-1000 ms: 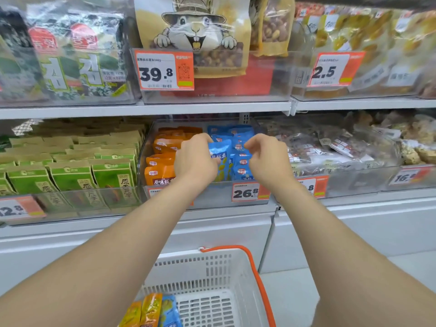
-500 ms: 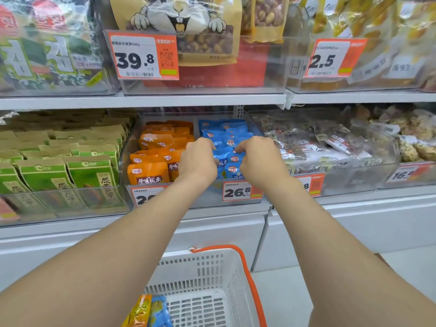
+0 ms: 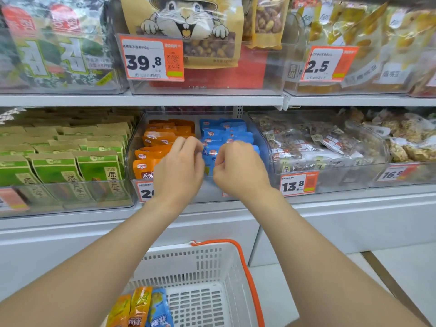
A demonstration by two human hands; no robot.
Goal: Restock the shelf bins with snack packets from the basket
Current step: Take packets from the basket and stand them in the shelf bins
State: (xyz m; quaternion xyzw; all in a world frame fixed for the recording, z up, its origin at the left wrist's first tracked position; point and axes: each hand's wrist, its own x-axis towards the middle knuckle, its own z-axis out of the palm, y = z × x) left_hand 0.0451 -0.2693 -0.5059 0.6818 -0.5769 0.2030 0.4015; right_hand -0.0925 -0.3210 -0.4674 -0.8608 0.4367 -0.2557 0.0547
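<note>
Basket: the white basket (image 3: 184, 256) sits nearest, low between the forearms, with three spare packets (image 3: 139, 308) (orange, yellow, blue) standing in its left corner
Left grip: the left grip (image 3: 179, 168) has its fingers curled at the left edge of the front blue packet (image 3: 212, 159); I cannot tell whether it really clamps the film
Right grip: the right grip (image 3: 239, 171) appears to have thumb and fingers pinched together on that packet's right edge
Where the packet is: at the front of the blue row (image 3: 226, 132), inside the clear bin (image 3: 208, 187), just behind its front wall
Handling: likely light, soft and crinkly, with slick film; best taken by the flat sealed edges, not the puffy middle, and not squeezed hard
Edges: the orange row (image 3: 162, 138) lies just beside on the left, and the bin's right wall is close on the other side
Room: the hands enter over the front wall and under the upper shelf (image 3: 165, 100); that gap looks open, though sideways room is tight
</note>
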